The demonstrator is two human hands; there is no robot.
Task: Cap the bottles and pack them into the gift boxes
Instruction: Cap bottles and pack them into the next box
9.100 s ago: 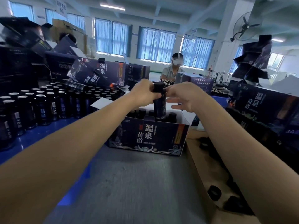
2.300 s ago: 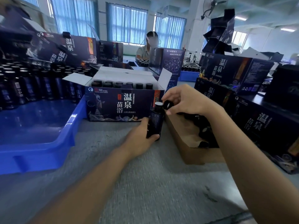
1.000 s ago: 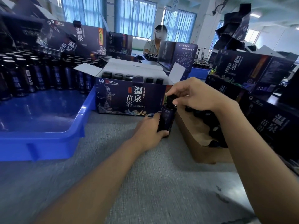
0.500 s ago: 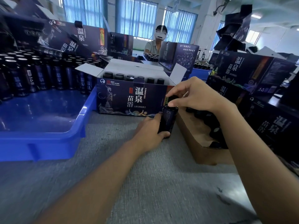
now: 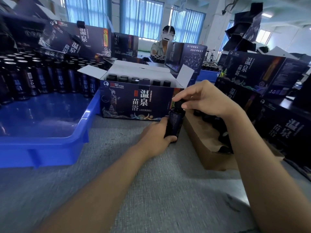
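The left hand is gripping a dark bottle around its lower body, fingers curled round it; the bottle is standing upright on the grey table. The right hand is reaching over from above and pinching the black cap at the bottle's neck between thumb and forefinger; whether the cap is fully seated I cannot tell.

Just beyond both hands an open gift box is sitting with its white flaps spread; capped bottles are standing in rows inside it, and the held bottle is standing just in front of that box's right corner. Under the right wrist a brown cardboard tray is lying on the table, holding loose black caps.

To the left of the left hand a blue bin is resting on the table; many dark bottles are standing along its far side. To the right of the right hand closed gift boxes are sitting stacked; far beyond the hands another person is sitting behind more boxes.
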